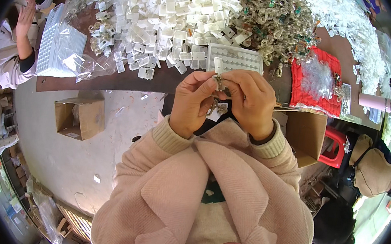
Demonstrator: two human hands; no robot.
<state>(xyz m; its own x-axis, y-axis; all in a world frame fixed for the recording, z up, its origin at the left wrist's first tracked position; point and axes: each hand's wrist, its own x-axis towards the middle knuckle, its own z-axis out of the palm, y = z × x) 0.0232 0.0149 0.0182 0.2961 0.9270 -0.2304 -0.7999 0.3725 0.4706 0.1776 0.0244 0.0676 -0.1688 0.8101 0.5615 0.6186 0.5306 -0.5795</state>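
Note:
Both hands meet at chest height in front of the table's near edge. My left hand is closed, thumb and index finger pinching the lower end of a small white plastic piece that stands upright. Opposite it, my right hand is closed too, its fingertips pressed on a small metal clasp at the base of that piece. Whether the two are joined cannot be made out. Another metal bit shows below the left fingers. Just beyond the hands lies a white tray with rows of small cells.
A heap of white plastic pieces and a heap of metal clasps cover the table. Right of them are a red tray and a pink cylinder. Stacked white trays stand left, near another person's hands. Cardboard boxes sit below.

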